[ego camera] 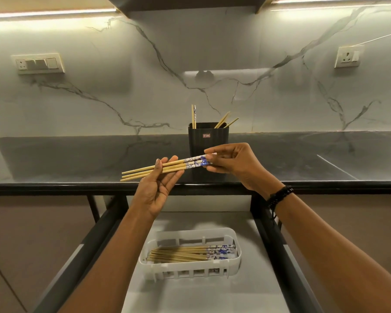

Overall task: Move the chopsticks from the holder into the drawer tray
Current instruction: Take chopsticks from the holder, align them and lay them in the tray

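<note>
1. Switch plate (pixel 37 63) on the wall, far left of the holder (pixel 217 141) and higher.
2. Left hand (pixel 158 184), just left of the holder and in front of it: palm up, fingers near straight under the held chopsticks (pixel 167 168), thumb pressing them down from above.
3. Held chopsticks lie near level across the holder's front. Three bare tips point left; the blue-patterned ends point right.
4. Tray (pixel 185 266), white, in the open drawer (pixel 212 297) below the holder, nearer the camera. A bundle of tray chopsticks (pixel 178 254) lies flat inside, patterned ends right.
5. Holder, black, upright on the dark worktop (pixel 77 159). A few remaining chopsticks (pixel 221 121) stick out of its top.
6. Right hand (pixel 235 163), just right of the holder's front: fingertips pinch the patterned ends of the held chopsticks.
7. Black bracelet (pixel 279 196) on the right wrist.
8. Socket (pixel 348 56) on the wall, far right of the holder.
</note>
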`<action>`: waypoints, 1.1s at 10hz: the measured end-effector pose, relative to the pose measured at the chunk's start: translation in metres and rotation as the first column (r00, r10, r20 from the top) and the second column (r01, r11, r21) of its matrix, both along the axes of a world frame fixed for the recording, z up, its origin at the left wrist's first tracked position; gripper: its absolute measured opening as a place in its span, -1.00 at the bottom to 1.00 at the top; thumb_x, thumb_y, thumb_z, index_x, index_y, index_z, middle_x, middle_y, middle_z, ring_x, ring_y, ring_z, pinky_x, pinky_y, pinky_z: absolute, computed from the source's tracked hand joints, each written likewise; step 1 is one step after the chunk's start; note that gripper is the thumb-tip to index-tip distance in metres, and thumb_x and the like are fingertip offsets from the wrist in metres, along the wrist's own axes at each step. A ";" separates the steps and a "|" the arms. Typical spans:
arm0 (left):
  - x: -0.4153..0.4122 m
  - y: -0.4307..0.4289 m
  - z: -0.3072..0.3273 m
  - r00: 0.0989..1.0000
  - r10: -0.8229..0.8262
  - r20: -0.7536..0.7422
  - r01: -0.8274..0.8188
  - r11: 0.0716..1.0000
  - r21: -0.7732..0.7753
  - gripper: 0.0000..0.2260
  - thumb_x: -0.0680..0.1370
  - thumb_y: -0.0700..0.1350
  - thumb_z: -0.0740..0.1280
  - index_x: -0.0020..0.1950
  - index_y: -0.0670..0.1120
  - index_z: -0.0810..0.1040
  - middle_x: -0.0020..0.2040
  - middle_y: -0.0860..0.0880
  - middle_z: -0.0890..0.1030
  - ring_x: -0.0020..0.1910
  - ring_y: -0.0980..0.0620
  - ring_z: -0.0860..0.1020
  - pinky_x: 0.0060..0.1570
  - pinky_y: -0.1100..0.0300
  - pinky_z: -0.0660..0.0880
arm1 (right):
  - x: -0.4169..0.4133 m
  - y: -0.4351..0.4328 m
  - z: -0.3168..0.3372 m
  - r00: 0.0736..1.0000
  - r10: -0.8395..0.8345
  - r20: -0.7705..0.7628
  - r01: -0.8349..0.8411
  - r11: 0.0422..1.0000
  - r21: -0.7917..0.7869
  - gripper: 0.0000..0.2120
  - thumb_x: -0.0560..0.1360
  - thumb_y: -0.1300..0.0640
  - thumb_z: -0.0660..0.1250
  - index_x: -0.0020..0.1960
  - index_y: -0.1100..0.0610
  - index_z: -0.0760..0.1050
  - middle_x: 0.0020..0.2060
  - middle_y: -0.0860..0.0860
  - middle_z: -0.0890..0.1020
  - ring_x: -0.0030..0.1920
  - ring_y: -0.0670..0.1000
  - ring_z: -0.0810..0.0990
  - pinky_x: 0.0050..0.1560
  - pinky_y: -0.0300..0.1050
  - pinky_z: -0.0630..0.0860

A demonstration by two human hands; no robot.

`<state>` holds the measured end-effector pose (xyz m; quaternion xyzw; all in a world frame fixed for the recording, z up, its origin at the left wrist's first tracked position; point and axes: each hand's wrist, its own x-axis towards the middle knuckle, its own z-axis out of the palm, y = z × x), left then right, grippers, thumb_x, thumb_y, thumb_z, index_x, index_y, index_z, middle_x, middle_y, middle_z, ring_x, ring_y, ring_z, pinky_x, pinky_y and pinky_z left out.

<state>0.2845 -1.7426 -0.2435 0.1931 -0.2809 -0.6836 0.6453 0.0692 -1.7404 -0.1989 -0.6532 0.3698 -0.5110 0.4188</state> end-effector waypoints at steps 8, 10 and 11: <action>-0.020 0.007 -0.007 0.970 -0.128 0.209 0.135 0.991 -0.017 -0.82 0.64 -0.17 0.20 0.13 -0.22 0.52 0.13 -0.22 0.65 0.07 -0.17 0.66 -0.03 0.01 0.63 | -0.031 0.040 -0.040 0.947 -0.090 0.308 -0.017 0.945 0.328 -0.82 0.44 0.30 0.40 0.03 0.24 0.66 -0.06 0.20 0.73 -0.14 0.05 0.73 -0.15 -0.22 0.67; -0.022 0.006 -0.010 0.972 -0.130 0.194 0.133 0.991 0.000 -0.82 0.64 -0.18 0.19 0.12 -0.23 0.53 0.12 -0.22 0.65 0.07 -0.17 0.65 -0.03 0.01 0.64 | -0.030 0.039 -0.042 0.953 -0.098 0.288 0.013 0.958 0.285 -0.83 0.44 0.33 0.41 0.03 0.25 0.66 -0.06 0.20 0.73 -0.11 0.06 0.73 -0.11 -0.20 0.67; -0.019 0.006 -0.009 0.968 -0.125 0.219 0.126 0.992 0.011 -0.84 0.63 -0.18 0.21 0.10 -0.22 0.54 0.11 -0.23 0.66 0.07 -0.19 0.65 -0.03 0.00 0.63 | -0.028 0.038 -0.044 0.949 -0.119 0.293 0.025 0.952 0.306 -0.85 0.46 0.35 0.39 0.00 0.25 0.66 -0.08 0.19 0.73 -0.12 0.06 0.73 -0.12 -0.19 0.67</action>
